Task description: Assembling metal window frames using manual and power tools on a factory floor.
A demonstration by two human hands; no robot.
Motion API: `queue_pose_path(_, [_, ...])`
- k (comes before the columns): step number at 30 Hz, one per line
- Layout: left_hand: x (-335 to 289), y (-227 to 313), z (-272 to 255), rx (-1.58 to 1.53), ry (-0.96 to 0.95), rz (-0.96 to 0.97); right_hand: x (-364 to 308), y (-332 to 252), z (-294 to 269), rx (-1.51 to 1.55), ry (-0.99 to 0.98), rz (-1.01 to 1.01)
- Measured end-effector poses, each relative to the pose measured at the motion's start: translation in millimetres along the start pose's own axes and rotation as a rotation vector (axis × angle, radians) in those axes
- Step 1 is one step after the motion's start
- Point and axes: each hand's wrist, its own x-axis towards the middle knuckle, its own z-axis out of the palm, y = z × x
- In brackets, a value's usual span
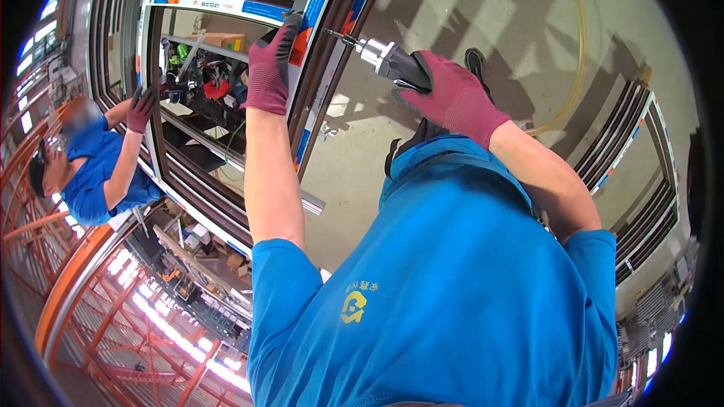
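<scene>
My right hand (460, 99), in a maroon glove with a dark palm, is closed around a power drill (400, 64) with a silver front. Its thin bit (332, 32) points left at the brown outer rail of a large window frame (307, 68), very near it; contact cannot be made out. My left hand (270, 68), gloved alike, grips the frame's inner edge where a crossbar (226, 4) meets the rail. Its fingertips are bunched at that corner, partly hidden. White, blue and orange protective film covers the frame's faces.
At the left a co-worker in blue rests a gloved hand (141, 111) on the frame's far side. Tools and a cardboard box (220, 41) show through the opening. More frames (633, 158) stand at the right, near a yellow hose (581, 53) on the floor.
</scene>
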Motion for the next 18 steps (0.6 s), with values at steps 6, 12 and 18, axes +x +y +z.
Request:
queue_pose_path(6, [12.1, 1.8, 3.6, -0.005, -0.064, 0.078, -31.2, 1.9, -47.7, 0.188, -0.024, 0.006])
queue_pose_path(12, [2.7, 1.7, 3.9, 0.072, -0.01, 0.163, -45.1, -34.5, -148.4, -0.314, 0.112, -0.149])
queue_pose_path(18, [1.6, -5.5, 1.3, 0.097, -0.013, 0.102, 57.9, -133.5, -268.2, -0.642, 0.128, -0.63])
